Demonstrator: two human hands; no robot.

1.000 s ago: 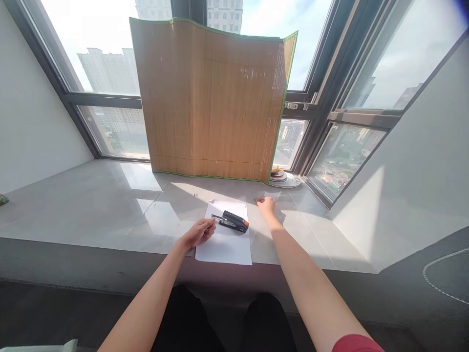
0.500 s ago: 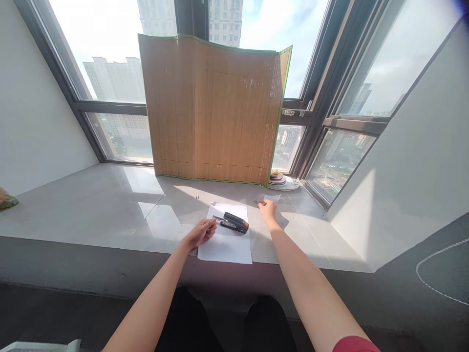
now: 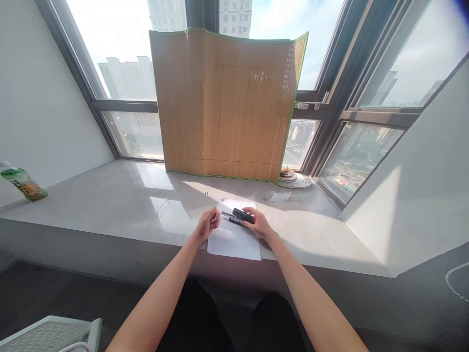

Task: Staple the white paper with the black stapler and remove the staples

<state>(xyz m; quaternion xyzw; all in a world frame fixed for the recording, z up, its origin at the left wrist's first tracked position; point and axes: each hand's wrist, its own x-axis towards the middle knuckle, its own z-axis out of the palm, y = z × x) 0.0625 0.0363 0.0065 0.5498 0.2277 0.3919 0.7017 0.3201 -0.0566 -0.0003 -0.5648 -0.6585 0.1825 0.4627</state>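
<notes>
One stapler (image 3: 243, 215) on white paper (image 3: 234, 243) is grasped by the right hand (image 3: 261, 225); the left hand's (image 3: 208, 224) grip is clenched.

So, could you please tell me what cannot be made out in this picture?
All in the head view:
Stapler: one end, covered by the right hand.
Left hand: its contents, if any, hidden by curled fingers.
Bottle: label text, too small.
White perforated object: the rest, cut off by the picture's edges.
</notes>
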